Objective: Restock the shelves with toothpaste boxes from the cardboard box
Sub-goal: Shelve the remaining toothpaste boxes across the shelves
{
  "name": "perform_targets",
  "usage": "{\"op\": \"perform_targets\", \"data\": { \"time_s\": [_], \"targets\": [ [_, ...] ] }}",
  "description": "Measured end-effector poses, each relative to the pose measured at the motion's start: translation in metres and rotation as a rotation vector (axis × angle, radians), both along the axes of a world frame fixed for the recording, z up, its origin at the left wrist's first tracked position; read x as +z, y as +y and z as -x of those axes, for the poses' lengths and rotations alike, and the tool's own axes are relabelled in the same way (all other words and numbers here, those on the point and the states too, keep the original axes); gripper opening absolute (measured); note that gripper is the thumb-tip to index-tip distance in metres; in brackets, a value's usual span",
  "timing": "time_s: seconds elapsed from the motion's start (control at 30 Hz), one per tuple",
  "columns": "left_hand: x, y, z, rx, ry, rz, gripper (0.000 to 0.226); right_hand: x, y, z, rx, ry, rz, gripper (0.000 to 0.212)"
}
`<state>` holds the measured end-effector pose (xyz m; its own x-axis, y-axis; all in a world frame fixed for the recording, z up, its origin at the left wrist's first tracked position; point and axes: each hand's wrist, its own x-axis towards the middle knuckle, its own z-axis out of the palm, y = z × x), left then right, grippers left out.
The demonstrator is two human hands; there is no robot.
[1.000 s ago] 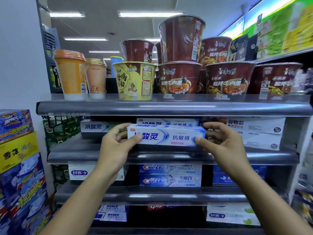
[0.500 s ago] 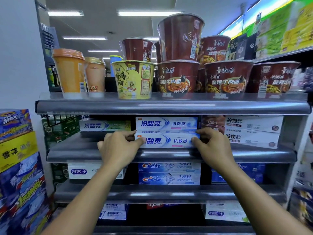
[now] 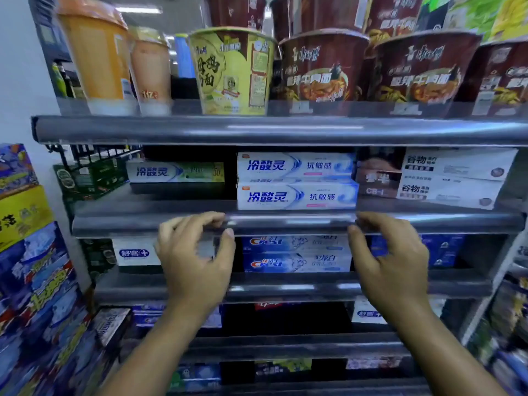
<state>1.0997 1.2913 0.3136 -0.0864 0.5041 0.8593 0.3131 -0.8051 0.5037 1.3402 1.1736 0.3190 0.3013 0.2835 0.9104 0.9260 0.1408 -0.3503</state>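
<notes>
Left hand and right hand both up in front of the shelf edge — fingers loosely curled in a C, thumbs apart from them, nothing held. Fingertips close to the edge; touching or not, cannot tell. Just behind the edge, between the hands, a blue-white toothpaste box lies flat on the shelf, long face outward. A matching second box is stacked directly on top. Green-striped box to the left, apart; white boxes to the right. Shelf above — cup noodles in a row.
</notes>
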Motion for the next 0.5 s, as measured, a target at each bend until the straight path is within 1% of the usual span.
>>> {"op": "perform_targets", "data": {
  "time_s": [0.07,0.13,0.17,0.23,0.33,0.5],
  "targets": [
    [-0.040,-0.012,0.002,-0.085,0.034,-0.059,0.014,-0.038,-0.010,0.011,0.050,0.001,0.055,0.023],
    [-0.087,-0.025,0.004,-0.172,0.100,-0.049,0.010,-0.081,-0.022,0.019,0.069,0.043,0.126,0.019],
    [-0.114,-0.032,0.005,-0.217,0.147,-0.013,0.008,-0.105,-0.029,0.022,0.069,0.092,0.174,0.017],
    [-0.171,-0.049,0.008,-0.301,0.258,0.121,0.009,-0.158,-0.045,0.025,0.061,0.232,0.309,0.014],
    [-0.261,-0.079,0.017,-0.426,0.369,0.450,0.010,-0.248,-0.072,0.027,0.050,0.423,0.544,0.012],
    [-0.410,-0.135,0.029,-0.524,0.478,1.216,0.012,-0.408,-0.116,0.032,0.036,0.783,0.897,0.009]
  ]
}}
